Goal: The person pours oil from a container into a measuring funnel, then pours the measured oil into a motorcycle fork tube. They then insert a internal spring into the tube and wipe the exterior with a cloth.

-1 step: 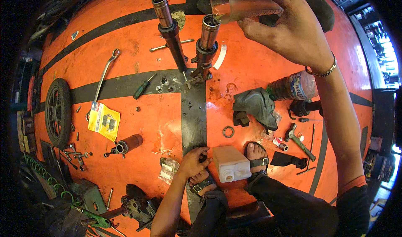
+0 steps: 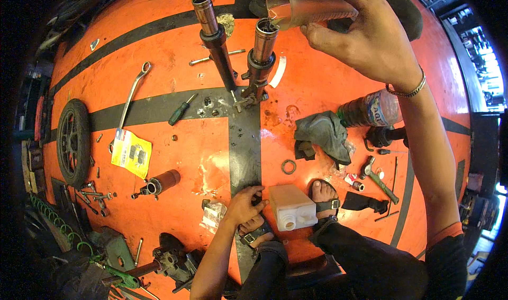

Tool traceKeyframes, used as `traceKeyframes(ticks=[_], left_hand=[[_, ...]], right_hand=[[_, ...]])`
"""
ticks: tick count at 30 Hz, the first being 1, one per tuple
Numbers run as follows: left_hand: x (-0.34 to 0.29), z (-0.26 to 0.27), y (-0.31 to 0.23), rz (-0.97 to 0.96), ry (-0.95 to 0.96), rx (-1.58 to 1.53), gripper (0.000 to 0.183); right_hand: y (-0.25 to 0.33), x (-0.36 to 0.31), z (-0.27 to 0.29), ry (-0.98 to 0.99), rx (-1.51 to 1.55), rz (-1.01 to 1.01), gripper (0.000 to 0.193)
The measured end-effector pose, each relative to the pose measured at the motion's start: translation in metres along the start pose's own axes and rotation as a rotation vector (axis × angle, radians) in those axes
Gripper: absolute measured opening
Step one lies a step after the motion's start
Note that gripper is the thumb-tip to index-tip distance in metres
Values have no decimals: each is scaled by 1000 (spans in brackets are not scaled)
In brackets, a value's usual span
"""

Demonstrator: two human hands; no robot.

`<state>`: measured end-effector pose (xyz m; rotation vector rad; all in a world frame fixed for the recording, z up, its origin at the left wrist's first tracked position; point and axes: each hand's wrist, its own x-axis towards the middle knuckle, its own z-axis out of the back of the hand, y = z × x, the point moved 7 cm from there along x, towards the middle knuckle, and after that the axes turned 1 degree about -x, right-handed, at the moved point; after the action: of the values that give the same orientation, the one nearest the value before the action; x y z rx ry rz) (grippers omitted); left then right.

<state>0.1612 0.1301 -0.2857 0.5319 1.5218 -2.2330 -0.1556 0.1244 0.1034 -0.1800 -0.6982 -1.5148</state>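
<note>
My right hand [image 2: 360, 40] is wrapped round a clear plastic measuring cup [image 2: 309, 7], tilted so its mouth sits over the right fork tube [image 2: 264, 46]. A thin stream of liquid runs from the lip into the tube's open top. This fork leg stands upright on the floor; a second fork leg [image 2: 216, 40] stands to its left, its top open too. My left hand [image 2: 245, 209] is low by my left foot, fingers curled in; whatever they hold is hidden. Beside it a whitish plastic bottle [image 2: 293, 207] lies with its uncapped mouth toward me.
Left are a wheel [image 2: 73, 144], long ring spanner [image 2: 135, 93], screwdriver [image 2: 183, 109], yellow packet [image 2: 132, 154] and metal cylinder [image 2: 163, 182]. Right are a grey rag [image 2: 323, 136], large plastic bottle [image 2: 370, 109] and hammer [image 2: 378, 179]. A black ring [image 2: 288, 166] lies mid-floor.
</note>
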Motion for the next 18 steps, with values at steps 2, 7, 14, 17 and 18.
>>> traceKeyframes(ticks=[2,7,14,17,18], left_hand=[[0,1,-5,-7,-2,13,57],[2,-1,2,-28,8,6,58],[1,-4,8,-52,-11,-1,59],[4,-4,4,-46,-1,-6,58],[4,-4,3,-39,4,-7,58]], right_hand=[[0,0,0,2,33,22,62],[3,2,0,16,-38,3,62],[5,4,0,34,-62,1,63],[0,3,2,43,-30,-2,63],[2,4,2,52,-39,-23,64]])
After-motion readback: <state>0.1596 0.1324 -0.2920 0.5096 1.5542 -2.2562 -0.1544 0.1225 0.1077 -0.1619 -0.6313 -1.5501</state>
